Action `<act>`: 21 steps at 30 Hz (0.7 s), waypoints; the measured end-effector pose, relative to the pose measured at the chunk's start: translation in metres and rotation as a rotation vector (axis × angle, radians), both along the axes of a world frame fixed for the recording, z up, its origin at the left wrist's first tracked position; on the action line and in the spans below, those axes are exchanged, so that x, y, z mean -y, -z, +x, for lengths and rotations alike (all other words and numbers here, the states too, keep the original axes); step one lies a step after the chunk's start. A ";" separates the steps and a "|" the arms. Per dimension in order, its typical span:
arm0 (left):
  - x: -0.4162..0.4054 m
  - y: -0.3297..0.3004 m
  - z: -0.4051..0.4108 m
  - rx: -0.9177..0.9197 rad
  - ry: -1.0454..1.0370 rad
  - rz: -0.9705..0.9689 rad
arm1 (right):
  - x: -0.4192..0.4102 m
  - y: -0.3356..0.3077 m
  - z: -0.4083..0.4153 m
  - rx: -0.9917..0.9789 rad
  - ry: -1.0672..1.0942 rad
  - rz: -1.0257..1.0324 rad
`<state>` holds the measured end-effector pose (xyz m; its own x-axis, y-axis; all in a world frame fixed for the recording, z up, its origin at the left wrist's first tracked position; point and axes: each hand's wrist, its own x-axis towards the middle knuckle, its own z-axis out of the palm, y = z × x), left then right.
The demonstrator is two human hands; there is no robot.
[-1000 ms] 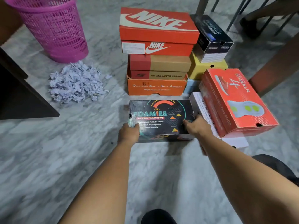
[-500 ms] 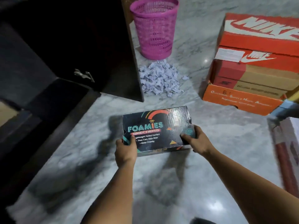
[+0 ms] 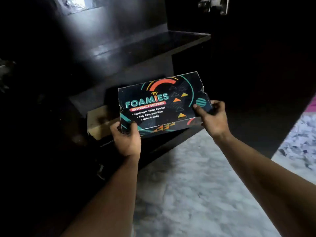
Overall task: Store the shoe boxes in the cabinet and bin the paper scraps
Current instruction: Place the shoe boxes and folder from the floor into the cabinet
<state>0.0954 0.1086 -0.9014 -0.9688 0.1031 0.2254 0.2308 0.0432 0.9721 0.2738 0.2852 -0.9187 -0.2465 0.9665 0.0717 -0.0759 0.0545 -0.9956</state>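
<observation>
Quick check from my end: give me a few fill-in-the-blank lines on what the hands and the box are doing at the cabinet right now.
1. The shoe box is gripped by ____ hands, the left hand at its near corner and the right hand at its right end.
2. The big word printed on the lid reads ____.
3. The box is held in front of the open dark ____, below its shelf.
4. The floor under the arms has a ____ pattern.

Missing words: both; FOAMIES; cabinet; marble
</observation>
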 end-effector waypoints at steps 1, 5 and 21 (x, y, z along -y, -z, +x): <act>0.001 -0.006 -0.016 -0.022 -0.045 0.013 | -0.005 -0.008 -0.023 -0.013 -0.048 0.022; 0.010 -0.023 -0.075 -0.093 -0.222 -0.028 | -0.014 -0.027 -0.102 -0.074 -0.241 0.060; 0.018 -0.054 -0.182 0.504 -0.260 0.037 | -0.009 -0.029 -0.256 0.249 -0.450 0.110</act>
